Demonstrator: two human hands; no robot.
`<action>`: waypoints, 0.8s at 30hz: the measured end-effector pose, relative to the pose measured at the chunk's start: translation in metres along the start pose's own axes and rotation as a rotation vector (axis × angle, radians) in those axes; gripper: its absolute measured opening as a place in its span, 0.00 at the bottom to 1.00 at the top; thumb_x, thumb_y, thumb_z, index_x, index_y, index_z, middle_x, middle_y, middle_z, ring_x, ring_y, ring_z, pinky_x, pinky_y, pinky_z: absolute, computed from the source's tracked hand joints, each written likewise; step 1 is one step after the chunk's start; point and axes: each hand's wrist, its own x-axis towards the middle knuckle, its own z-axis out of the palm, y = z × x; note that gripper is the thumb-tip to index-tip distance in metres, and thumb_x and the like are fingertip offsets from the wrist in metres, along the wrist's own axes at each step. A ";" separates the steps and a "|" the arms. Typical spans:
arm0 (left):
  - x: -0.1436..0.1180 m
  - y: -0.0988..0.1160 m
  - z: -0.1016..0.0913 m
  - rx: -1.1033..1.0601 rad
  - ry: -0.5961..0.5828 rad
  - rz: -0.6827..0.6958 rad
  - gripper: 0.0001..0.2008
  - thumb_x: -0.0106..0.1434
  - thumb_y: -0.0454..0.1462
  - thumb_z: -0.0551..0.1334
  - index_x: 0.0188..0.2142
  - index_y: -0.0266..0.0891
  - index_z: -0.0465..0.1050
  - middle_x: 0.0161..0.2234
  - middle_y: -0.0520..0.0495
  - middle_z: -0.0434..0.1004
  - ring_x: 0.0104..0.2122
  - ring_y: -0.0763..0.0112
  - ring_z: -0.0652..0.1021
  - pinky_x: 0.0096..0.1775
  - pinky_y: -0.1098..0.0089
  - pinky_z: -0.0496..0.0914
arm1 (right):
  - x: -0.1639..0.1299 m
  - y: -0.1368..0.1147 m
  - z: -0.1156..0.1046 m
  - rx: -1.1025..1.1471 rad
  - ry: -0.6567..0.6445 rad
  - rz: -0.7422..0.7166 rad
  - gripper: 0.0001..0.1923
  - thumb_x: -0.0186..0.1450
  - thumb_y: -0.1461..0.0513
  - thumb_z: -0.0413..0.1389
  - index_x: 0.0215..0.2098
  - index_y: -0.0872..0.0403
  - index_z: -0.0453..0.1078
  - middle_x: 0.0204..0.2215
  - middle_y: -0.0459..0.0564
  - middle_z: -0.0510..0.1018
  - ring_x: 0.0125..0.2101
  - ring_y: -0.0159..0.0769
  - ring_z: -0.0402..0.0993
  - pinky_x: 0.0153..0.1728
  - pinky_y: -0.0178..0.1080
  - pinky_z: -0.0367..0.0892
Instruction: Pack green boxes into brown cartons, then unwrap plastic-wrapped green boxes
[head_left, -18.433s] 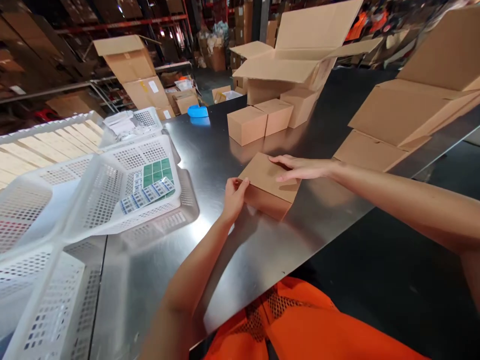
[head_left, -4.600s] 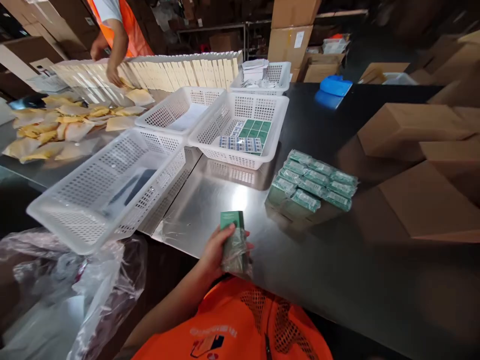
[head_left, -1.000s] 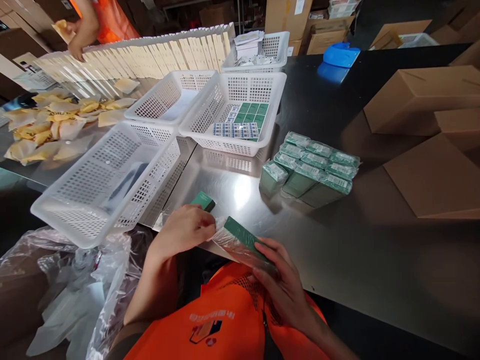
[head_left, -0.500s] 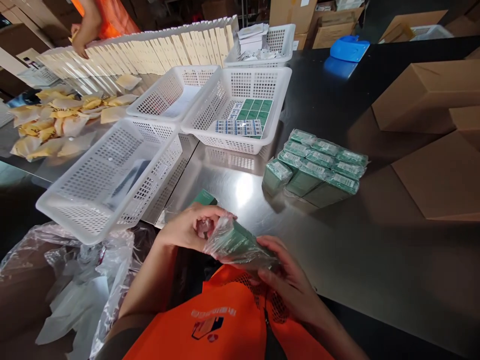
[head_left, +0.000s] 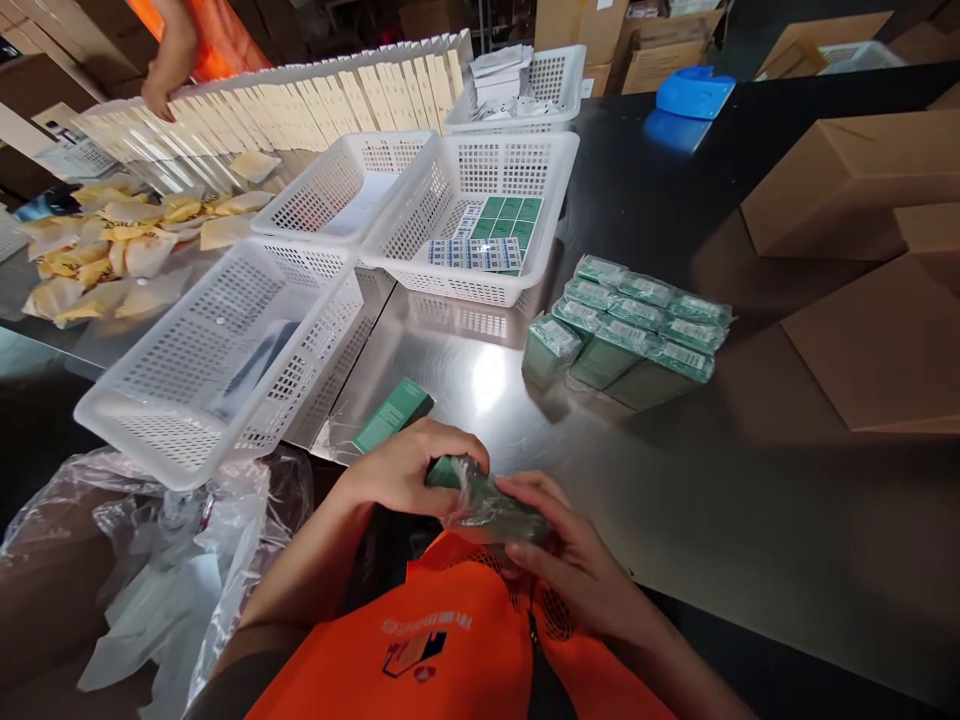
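Between my two hands is a green box [head_left: 499,512] in crinkled clear plastic wrap, held just above my orange vest. My left hand [head_left: 420,465] grips the box's left end, where green shows past the bunched film. The fingers of my right hand [head_left: 559,525] are closed around the other end. A bare green box [head_left: 393,413] lies on the metal tabletop just beyond my left hand. Farther right stand several plastic-wrapped green boxes [head_left: 645,315] grouped close together, one slightly apart at the left.
White perforated baskets [head_left: 150,420] stand ahead and left; one holds green and white label sheets [head_left: 499,235]. A plastic-lined bin [head_left: 255,590] with discarded film is at lower left. Cardboard boxes [head_left: 892,190] sit at right. Another person's hand [head_left: 159,95] touches the row of cream cartons [head_left: 330,100].
My left hand has moved right and slightly down along the held box; the film has slid back, baring its left end. The box on the table is now less covered by my hand.
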 end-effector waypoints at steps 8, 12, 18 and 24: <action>0.014 -0.009 0.061 -0.734 0.508 -0.143 0.29 0.53 0.48 0.74 0.52 0.44 0.72 0.35 0.49 0.78 0.26 0.72 0.74 0.24 0.74 0.63 | 0.017 0.014 0.033 0.271 0.430 -0.127 0.21 0.68 0.54 0.63 0.54 0.42 0.60 0.45 0.47 0.76 0.37 0.35 0.79 0.36 0.38 0.80; 0.006 -0.007 0.069 -0.516 0.531 -0.162 0.17 0.58 0.47 0.71 0.40 0.38 0.77 0.31 0.50 0.76 0.30 0.71 0.72 0.33 0.71 0.66 | 0.024 -0.002 0.012 -0.005 0.345 -0.071 0.28 0.64 0.47 0.64 0.56 0.46 0.62 0.51 0.53 0.75 0.44 0.40 0.77 0.37 0.38 0.77; -0.023 -0.014 0.059 -0.487 0.467 -0.049 0.22 0.62 0.54 0.66 0.44 0.40 0.74 0.25 0.54 0.68 0.21 0.76 0.67 0.23 0.75 0.60 | 0.051 -0.029 0.001 0.028 0.268 0.034 0.21 0.67 0.48 0.62 0.54 0.48 0.75 0.49 0.52 0.80 0.45 0.42 0.77 0.41 0.39 0.74; -0.068 -0.023 0.076 -0.580 0.855 -0.117 0.09 0.70 0.44 0.61 0.50 0.53 0.70 0.18 0.63 0.62 0.08 0.83 0.57 0.12 0.80 0.50 | 0.100 -0.027 0.012 0.305 0.488 -0.068 0.23 0.65 0.46 0.63 0.53 0.47 0.76 0.49 0.51 0.81 0.47 0.45 0.78 0.42 0.41 0.74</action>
